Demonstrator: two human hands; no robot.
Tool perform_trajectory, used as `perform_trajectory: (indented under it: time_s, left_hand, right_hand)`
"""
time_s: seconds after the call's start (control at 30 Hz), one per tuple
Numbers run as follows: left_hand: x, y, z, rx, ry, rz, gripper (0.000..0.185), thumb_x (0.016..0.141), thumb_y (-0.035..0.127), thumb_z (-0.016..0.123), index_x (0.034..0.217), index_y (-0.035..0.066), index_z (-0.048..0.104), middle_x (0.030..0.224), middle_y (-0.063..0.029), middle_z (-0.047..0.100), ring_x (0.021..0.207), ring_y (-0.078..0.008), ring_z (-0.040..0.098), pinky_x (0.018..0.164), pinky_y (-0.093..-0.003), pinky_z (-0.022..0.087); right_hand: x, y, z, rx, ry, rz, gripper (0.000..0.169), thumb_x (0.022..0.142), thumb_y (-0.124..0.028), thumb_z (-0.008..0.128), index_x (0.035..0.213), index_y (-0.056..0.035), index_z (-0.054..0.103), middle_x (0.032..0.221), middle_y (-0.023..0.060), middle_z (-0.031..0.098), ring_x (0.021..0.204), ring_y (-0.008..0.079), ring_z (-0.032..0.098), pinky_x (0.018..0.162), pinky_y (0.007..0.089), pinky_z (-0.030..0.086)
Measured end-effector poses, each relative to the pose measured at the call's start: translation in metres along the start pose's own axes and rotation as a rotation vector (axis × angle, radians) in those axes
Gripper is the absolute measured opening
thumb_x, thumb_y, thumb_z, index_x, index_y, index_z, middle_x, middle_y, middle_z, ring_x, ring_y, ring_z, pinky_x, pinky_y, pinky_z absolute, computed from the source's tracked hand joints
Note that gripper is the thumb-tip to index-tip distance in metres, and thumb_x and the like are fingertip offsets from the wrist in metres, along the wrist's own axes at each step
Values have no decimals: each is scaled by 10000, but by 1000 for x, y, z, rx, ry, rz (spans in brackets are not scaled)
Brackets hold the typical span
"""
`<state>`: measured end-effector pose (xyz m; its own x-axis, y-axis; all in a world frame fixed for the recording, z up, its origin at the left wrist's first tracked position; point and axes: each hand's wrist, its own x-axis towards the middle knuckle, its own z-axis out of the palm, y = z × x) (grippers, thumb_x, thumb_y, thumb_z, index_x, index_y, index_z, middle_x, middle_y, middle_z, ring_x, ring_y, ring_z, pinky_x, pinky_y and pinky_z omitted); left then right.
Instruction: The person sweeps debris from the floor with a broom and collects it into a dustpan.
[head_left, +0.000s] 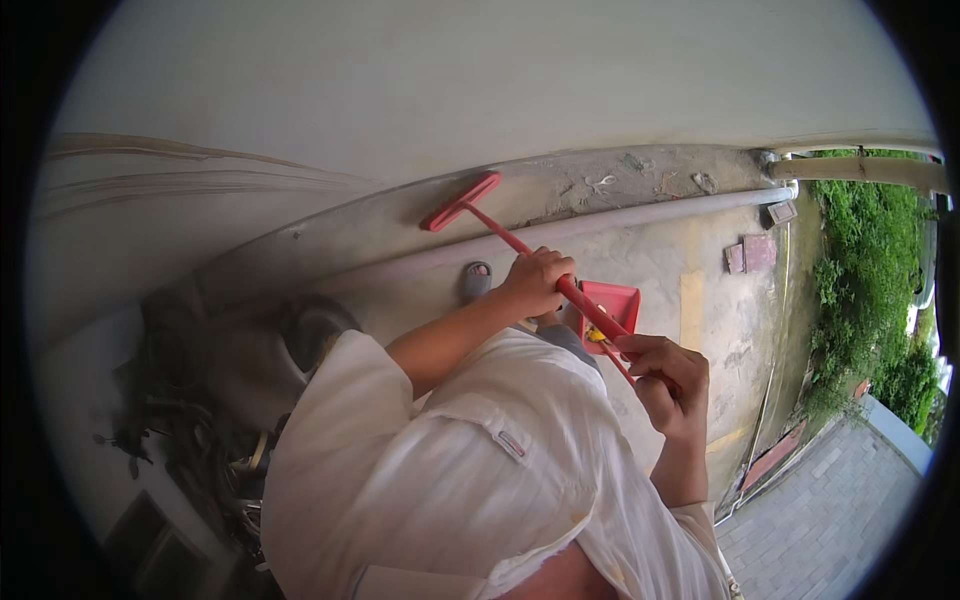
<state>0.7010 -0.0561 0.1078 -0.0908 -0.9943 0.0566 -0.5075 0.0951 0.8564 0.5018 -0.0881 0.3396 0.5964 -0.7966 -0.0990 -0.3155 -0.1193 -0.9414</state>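
My left hand (536, 281) is wrapped around the middle of a long red broom handle (499, 229). The broom head (461, 202), a narrow red bar, is over the concrete strip beside the wall; its bristles are hidden and I cannot tell if it touches the ground. My right hand (667, 379) grips the upper end of the same handle. A thinner red rod, apparently the handle of the red dustpan (624, 296), also runs up to my right hand. In the dustpan lie a yellow scrap (595, 334) and some pale bits. A grey slipper (478, 280) is on my foot.
A pale pipe (637, 217) runs low along the wall (480, 75). Litter (600, 181) lies on the strip behind it. Pinkish tiles (759, 253) rest on the floor at right, before green bushes (862, 285). A dark motorbike (217, 442) stands at left.
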Motion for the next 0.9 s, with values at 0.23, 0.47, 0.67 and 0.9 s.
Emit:
perform_trajectory:
  time_s: [0.23, 0.47, 0.67, 0.9]
  left_hand:
    - [-91, -99, -48, 117, -10, -224, 164, 682, 15, 655, 782, 86, 546, 781, -85, 611, 779, -350, 580, 698, -445, 459]
    - [-3, -62, 5, -182, -177, -31, 301, 733, 99, 668, 1027, 120, 602, 917, -94, 661, 936, -332, 625, 761, -438, 502]
    - [23, -16, -2, -249, 51, -94, 409, 748, 100, 665, 1143, 131, 564, 996, -81, 653, 975, -308, 631, 816, -450, 484]
    - [-50, -50, -63, -121, 399, -29, 211, 714, 157, 690, 913, 138, 620, 750, -84, 668, 717, -338, 662, 632, -444, 519]
  right_hand:
    - [33, 58, 101, 80, -245, 9, 158, 739, 84, 484, 832, 46, 606, 1005, 180, 708, 651, 194, 564, 606, 313, 482]
    - [37, -4, 56, -79, 50, 182, 151, 797, 73, 485, 852, 48, 624, 967, 139, 709, 687, 130, 617, 628, 247, 496]
    - [41, -46, 45, -135, 82, 50, 77, 841, 17, 558, 839, 62, 621, 949, 189, 689, 734, 181, 686, 681, 280, 562]
    - [66, -35, 77, -30, -80, -48, 227, 749, 105, 738, 858, -20, 582, 1002, 161, 655, 856, 178, 638, 762, 284, 514]
